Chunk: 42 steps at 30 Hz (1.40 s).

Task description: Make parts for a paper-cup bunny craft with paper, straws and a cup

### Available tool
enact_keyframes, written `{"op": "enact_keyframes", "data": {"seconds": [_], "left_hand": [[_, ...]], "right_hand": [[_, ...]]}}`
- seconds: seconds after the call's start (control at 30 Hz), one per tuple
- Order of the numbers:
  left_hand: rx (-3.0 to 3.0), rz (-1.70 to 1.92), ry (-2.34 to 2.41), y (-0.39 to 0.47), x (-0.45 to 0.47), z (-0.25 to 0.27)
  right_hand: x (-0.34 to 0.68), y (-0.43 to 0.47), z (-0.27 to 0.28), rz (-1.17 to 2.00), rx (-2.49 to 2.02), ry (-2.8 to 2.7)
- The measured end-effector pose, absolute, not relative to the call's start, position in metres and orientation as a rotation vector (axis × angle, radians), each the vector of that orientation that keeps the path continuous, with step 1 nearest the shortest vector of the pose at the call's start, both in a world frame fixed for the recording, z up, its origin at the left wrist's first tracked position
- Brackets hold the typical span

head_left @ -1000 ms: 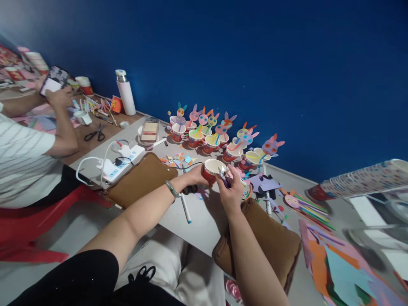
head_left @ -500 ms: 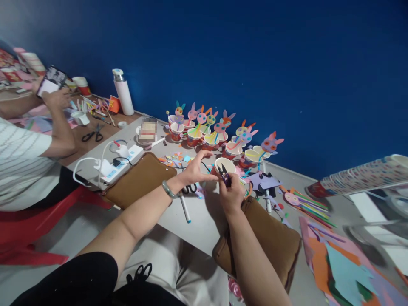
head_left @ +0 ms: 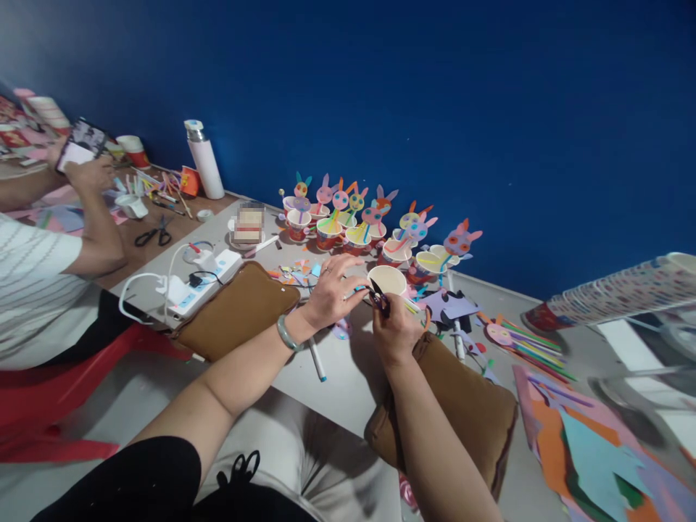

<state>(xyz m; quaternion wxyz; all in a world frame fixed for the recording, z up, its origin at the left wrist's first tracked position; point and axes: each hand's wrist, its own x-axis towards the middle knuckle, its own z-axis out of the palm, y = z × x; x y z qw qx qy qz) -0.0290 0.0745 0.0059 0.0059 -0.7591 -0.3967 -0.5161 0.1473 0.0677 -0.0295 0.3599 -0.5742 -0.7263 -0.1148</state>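
Observation:
My right hand (head_left: 398,330) is closed around small dark thread snips (head_left: 382,303), blades pointing up and left. My left hand (head_left: 331,293), with a bangle on the wrist, is beside the blades. Its thumb and index finger come together near the tips; what they pinch, if anything, is too small to make out. Just behind the snips is a paper cup (head_left: 387,278), pale inside, its lower part hidden by my right hand. Paper scraps (head_left: 296,272) lie beyond my left hand. A white marker (head_left: 317,360) lies below my wrist.
Paper cups with rabbit-like paper heads (head_left: 371,216) line the blue wall. Brown cushions (head_left: 239,310) lie at the table edge, with a power strip (head_left: 209,286) at left. A stack of cups (head_left: 620,293) lies at right. A co-worker's hands hold a phone (head_left: 81,145).
My left hand has turned and closed from a wide spread, its thumb and index now at the snips. The snips have tilted in my right hand. The view has shifted slightly.

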Motion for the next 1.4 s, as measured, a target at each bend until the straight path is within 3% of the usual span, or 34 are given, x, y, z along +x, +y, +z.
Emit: {"op": "enact_keyframes", "data": {"seconds": [0.7,1.4], "left_hand": [[-2.445,-1.425,-1.251,0.071,-0.026,0.006],[-2.264,-1.530,-1.128,0.070,-0.027,0.003]], "right_hand": [[0.143,0.065,-0.023,-0.352,-1.504,-1.925],[0.145,0.060,-0.016,-0.607,-1.396,-1.921]]}}
